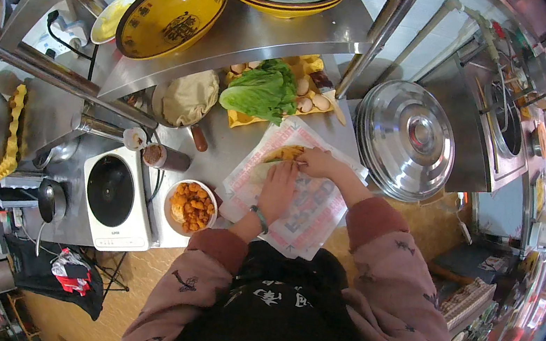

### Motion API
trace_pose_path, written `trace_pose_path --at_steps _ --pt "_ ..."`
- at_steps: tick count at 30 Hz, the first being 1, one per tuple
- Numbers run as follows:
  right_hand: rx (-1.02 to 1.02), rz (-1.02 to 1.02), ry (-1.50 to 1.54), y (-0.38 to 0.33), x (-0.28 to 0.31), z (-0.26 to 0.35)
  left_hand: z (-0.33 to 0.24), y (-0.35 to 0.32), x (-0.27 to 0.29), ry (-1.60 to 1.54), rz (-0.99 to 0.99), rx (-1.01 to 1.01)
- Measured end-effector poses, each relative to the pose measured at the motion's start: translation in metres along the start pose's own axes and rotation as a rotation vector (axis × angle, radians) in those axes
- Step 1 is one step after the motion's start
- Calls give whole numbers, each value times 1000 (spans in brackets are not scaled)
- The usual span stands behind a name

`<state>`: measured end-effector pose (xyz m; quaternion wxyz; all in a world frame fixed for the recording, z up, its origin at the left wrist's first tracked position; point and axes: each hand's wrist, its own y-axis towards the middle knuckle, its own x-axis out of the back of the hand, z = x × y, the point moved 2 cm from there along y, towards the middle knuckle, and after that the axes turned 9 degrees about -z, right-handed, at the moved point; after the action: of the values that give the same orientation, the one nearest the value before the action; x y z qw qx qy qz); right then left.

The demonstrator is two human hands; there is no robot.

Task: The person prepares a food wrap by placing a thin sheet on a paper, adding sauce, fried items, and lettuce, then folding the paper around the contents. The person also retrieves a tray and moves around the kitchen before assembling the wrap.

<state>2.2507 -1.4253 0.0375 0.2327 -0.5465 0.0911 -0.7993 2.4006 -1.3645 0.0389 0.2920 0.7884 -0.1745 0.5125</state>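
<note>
The wrap (284, 154) lies on the printed paper (302, 210) at the middle of the steel counter (219, 152), directly ahead of the person. The left hand (277, 189) lies flat on it, fingers spread and pressing, nothing gripped. The right hand (318, 163) has its fingers curled onto the wrap's far edge, pinching or tucking the fold; whether they close fully cannot be told.

Handling, as judged: the wrap is light, soft and limp, filling showing at its open end. It would tear or spill if lifted by one end. Best held along its length, with support from beneath, or lifted through the paper. The paper is thin and may slide on the steel.

Clearances: a bowl of fried pieces (191, 206) stands just left of the paper, with a hotplate (115, 198) beyond it. A tray of lettuce (263, 91) sits behind, near the paper's far edge. A large pot lid (405, 139) lies close on the right. A shelf (237, 31) of bowls overhangs the rear. Open room exists only toward the person, where the paper reaches the counter's front edge.
</note>
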Motion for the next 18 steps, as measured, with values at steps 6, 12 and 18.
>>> trace_pose_path --at_steps 6,12,18 --pt "126 -572 12 -35 -4 7 5 1 -14 39 32 16" --pt "104 -682 -234 -65 -15 29 6 6 -20 91 -34 22" --pt "134 -771 -319 -57 -21 22 11 20 -11 33 12 55"
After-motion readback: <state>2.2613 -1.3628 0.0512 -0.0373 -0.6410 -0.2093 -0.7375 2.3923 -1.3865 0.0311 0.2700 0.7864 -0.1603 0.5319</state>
